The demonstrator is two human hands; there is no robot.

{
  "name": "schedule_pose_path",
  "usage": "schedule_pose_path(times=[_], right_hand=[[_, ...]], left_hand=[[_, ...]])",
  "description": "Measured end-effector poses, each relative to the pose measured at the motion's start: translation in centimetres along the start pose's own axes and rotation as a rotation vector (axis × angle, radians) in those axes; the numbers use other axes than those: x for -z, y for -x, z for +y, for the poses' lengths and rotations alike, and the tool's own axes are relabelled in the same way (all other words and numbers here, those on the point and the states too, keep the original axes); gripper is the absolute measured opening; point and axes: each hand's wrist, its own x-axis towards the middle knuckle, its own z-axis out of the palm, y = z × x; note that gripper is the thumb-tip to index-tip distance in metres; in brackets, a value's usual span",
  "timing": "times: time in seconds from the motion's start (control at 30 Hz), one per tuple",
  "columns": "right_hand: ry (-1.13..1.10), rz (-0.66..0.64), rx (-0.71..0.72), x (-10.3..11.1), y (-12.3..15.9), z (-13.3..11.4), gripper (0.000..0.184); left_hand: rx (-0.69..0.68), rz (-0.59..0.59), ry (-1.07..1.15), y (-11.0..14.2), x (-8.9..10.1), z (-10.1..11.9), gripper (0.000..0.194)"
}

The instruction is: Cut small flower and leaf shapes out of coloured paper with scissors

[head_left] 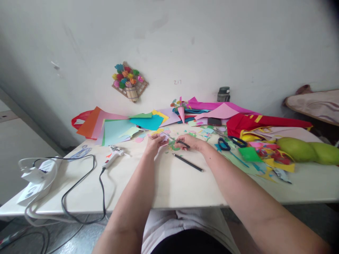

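Over the middle of the table, my left hand [155, 141] pinches a small piece of pale lilac paper [165, 137]. My right hand [191, 141] is closed around the dark handles of a small pair of scissors [182, 143], its blades pointing left toward that paper. Green and coloured paper scraps [171, 145] lie beneath and around both hands. A black pencil [187, 162] rests on the table just in front of my right hand. Fingers hide part of the scissors and of the paper.
A white glue gun [113, 157] with a black cord lies left, near a power strip [39, 180]. Coloured paper sheets [116, 130] spread along the back. Larger scissors [231, 142], a red cloth [265, 122] and green rounded objects [309, 150] are on the right.
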Motion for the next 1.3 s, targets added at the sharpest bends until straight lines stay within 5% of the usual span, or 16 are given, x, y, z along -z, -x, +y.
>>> schedule_pose_path(times=[0.43, 1.0, 1.3], right_hand=[[0.156, 0.151, -0.060, -0.27, 0.12, -0.38, 0.007], [0.175, 0.125, -0.004, 0.02, 0.07, -0.21, 0.011], [0.373, 0.228, 0.113, 0.14, 0.21, -0.21, 0.041]], left_hand=[[0.005, -0.011, -0.010, 0.02, 0.18, 0.02, 0.027], [0.027, -0.010, -0.038, 0.26, -0.12, 0.35, 0.025], [0.016, -0.036, -0.149, 0.59, -0.10, 0.84, 0.028]])
